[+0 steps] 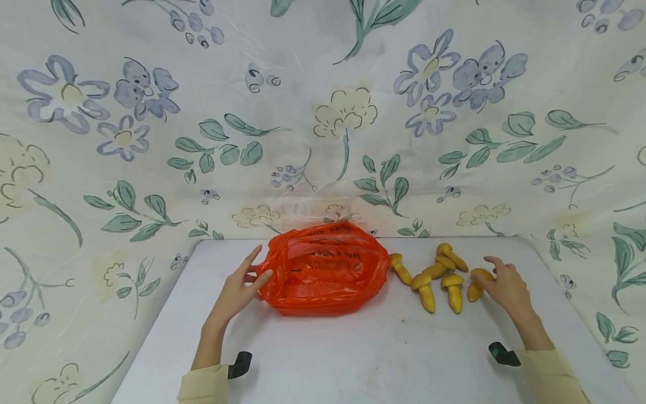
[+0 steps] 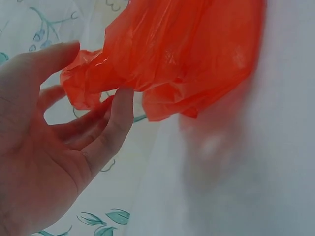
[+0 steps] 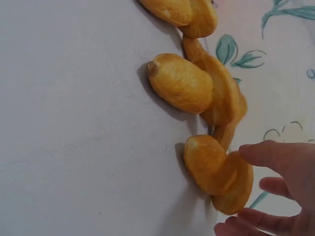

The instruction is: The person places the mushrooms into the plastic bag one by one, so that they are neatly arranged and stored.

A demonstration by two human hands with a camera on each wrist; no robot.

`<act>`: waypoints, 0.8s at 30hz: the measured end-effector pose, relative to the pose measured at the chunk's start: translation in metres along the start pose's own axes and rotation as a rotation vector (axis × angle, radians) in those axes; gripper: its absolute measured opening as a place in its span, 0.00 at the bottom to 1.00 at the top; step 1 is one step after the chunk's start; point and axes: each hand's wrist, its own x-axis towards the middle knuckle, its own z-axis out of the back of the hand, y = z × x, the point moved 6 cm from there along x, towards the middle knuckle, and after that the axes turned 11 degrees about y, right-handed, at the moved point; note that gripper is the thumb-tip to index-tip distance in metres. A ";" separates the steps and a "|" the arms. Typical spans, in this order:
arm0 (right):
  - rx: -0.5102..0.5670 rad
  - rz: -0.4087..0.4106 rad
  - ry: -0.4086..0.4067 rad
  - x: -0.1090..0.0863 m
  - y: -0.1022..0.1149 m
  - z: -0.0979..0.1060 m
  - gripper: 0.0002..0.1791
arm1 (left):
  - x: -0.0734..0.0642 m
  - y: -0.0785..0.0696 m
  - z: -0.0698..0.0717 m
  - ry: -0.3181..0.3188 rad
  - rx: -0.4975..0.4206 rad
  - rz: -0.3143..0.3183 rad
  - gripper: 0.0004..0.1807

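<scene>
A red plastic bag [image 1: 323, 275] with dark printing lies puffed up on the table. My left hand [image 1: 242, 289] is at its left end, thumb and fingers spread apart around the loose crumpled corner; in the left wrist view fingertips meet the red plastic [image 2: 162, 54]. To the right of the bag lie several yellow-brown mushrooms [image 1: 424, 289]. At the rightmost mushroom [image 1: 475, 286], my right hand [image 1: 510, 289] has its thumb and fingers parted on either side of the cap. In the right wrist view one fingertip is right at that mushroom's cap [image 3: 241, 182].
The white table [image 1: 343, 359] ends at the back against a floral cloth [image 1: 303, 140], which also hangs along both sides. Some mushrooms overlap in a small cluster [image 1: 444, 261] near the back edge. One mushroom [image 1: 401, 269] lies against the bag's right end.
</scene>
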 end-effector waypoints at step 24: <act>0.130 -0.031 0.115 0.010 -0.013 -0.017 0.38 | 0.007 -0.011 -0.016 0.103 -0.118 -0.082 0.35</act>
